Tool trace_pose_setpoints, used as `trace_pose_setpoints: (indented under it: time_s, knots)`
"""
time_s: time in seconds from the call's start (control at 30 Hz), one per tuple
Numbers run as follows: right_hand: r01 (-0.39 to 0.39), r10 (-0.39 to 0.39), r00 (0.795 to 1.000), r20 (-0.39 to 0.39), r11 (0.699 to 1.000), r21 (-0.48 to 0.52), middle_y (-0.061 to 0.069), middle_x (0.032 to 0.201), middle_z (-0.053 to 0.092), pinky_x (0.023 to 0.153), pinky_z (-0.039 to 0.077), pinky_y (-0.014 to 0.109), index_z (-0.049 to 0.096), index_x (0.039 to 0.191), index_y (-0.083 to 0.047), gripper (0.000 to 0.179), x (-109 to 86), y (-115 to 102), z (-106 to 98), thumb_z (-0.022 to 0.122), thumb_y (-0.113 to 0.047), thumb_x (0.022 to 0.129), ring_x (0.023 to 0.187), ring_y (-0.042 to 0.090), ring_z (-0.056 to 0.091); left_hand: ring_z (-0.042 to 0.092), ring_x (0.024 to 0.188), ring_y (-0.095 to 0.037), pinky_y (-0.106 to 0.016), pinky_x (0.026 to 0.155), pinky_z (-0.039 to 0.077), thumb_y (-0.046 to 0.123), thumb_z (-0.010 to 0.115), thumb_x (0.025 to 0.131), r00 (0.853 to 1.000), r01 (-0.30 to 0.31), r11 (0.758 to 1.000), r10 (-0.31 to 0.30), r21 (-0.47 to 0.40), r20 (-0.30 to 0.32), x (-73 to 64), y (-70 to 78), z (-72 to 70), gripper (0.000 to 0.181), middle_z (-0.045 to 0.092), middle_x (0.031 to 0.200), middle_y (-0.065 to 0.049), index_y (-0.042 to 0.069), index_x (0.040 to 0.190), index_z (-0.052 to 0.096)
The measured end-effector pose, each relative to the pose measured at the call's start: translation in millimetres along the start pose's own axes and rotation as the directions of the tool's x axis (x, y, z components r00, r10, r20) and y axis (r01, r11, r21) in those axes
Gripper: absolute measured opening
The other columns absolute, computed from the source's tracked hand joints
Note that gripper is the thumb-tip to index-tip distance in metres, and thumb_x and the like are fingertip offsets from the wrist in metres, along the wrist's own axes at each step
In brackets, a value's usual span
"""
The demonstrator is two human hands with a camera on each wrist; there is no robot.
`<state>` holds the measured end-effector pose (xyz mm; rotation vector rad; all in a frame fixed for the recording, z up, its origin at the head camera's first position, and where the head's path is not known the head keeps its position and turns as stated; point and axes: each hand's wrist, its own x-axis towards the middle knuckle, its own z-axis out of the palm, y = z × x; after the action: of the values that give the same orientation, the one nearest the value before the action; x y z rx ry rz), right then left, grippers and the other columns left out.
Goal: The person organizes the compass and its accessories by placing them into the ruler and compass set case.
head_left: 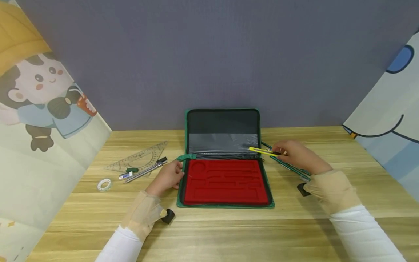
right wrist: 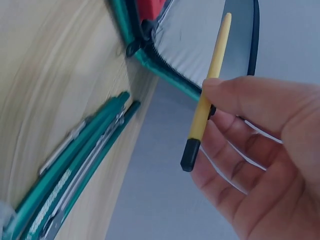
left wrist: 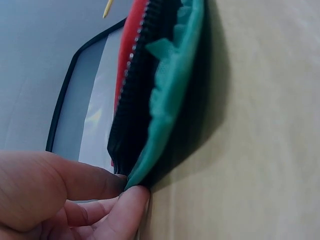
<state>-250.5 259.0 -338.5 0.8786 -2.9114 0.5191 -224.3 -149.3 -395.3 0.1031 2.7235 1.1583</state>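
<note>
A green zip case [head_left: 226, 206] lies unfolded on the table, its lid leaning up at the back. Its red insert [head_left: 214, 191] has several shaped hollows. My left hand [head_left: 168, 176] pinches the case's left edge between thumb and fingers, seen close in the left wrist view on the green border [left wrist: 167, 107]. Over the right side of the case, my right hand [head_left: 299, 154] holds a slim yellow utility knife [head_left: 262, 150] by its black end, tip pointing left. In the right wrist view, thumb and fingers pinch the knife [right wrist: 216, 62] above the table.
Left of the case lie a clear set square [head_left: 131, 160], a metal compass [head_left: 147, 170], an eraser [head_left: 125, 175], a small dark green piece [head_left: 132, 170] and a white tape roll [head_left: 104, 185]. Green pencils [right wrist: 75, 185] and metal tools lie under the right hand. A grey panel [head_left: 222, 65] stands behind.
</note>
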Motion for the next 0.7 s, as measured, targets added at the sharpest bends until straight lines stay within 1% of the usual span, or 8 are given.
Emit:
trace_pose_setpoints:
  time_s: [0.13, 0.33, 0.53, 0.7]
  knots:
    - [0.001, -0.001, 1.000, 0.006, 1.000, 0.013, 0.007, 0.090, 0.067, 0.069, 0.052, 0.041, 0.067, 0.100, -0.001, 0.019, 6.2, -4.6, 4.6, 0.068, 0.002, 0.082, 0.081, 0.024, 0.062, 0.055, 0.049, -0.016, -0.027, 0.048, 0.053, 0.003, 0.055, 0.092, 1.000, 0.001, 1.000, -0.001, 0.001, 0.000, 0.0, 0.0, 0.3, 0.026, 0.059, 0.099, -0.018, -0.007, 0.115, 0.049]
    - [0.058, -0.058, 0.998, -0.003, 0.998, 0.025, 0.007, 0.088, 0.067, 0.069, 0.052, 0.039, 0.067, 0.096, 0.000, 0.017, 15.9, -8.2, 12.4, 0.067, 0.006, 0.080, 0.079, 0.022, 0.063, 0.056, 0.049, -0.016, -0.028, 0.049, 0.053, 0.003, 0.055, 0.092, 1.000, 0.005, 1.000, -0.005, -0.007, 0.000, -1.0, 1.6, -0.7, 0.026, 0.058, 0.098, -0.018, -0.007, 0.115, 0.049]
    - [0.074, -0.074, 0.997, 0.001, 0.997, 0.030, 0.005, 0.089, 0.065, 0.068, 0.051, 0.036, 0.067, 0.095, -0.003, 0.018, 20.7, -14.6, 18.4, 0.069, 0.005, 0.079, 0.079, 0.020, 0.061, 0.055, 0.049, -0.016, -0.028, 0.049, 0.053, 0.003, 0.055, 0.092, 1.000, 0.014, 1.000, -0.014, -0.010, -0.002, -1.2, 2.3, -0.4, 0.026, 0.058, 0.097, -0.017, -0.007, 0.115, 0.049]
    - [0.110, -0.111, 0.994, 0.015, 0.994, 0.022, 0.006, 0.090, 0.065, 0.068, 0.051, 0.035, 0.067, 0.096, -0.003, 0.018, 27.4, -17.9, 23.9, 0.068, 0.006, 0.079, 0.079, 0.021, 0.061, 0.055, 0.050, -0.017, -0.028, 0.048, 0.053, 0.002, 0.055, 0.092, 1.000, 0.006, 1.000, -0.006, -0.015, 0.001, -2.6, 2.4, -0.5, 0.026, 0.058, 0.098, -0.019, -0.007, 0.115, 0.049]
